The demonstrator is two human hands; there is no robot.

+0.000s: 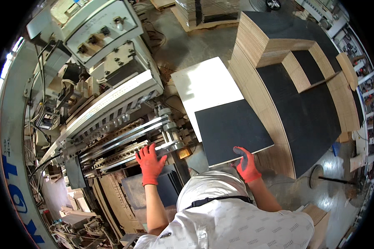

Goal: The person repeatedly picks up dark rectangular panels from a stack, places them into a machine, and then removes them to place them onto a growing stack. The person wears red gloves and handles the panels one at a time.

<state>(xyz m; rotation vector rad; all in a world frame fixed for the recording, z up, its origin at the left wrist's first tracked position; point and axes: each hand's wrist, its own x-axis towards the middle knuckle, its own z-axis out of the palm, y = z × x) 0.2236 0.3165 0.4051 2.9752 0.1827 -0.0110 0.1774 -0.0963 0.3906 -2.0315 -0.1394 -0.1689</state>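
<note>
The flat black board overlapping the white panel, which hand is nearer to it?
Right. The right red-gloved hand is at the near edge of the flat black board; the left red-gloved hand is apart from it, off to its left, beside the silver metal rails.

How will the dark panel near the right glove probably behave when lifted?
The dark panel looks flat with straight edges, so it is probably stiff. It looks smooth and may slip; being thin, it might feel light.
</note>
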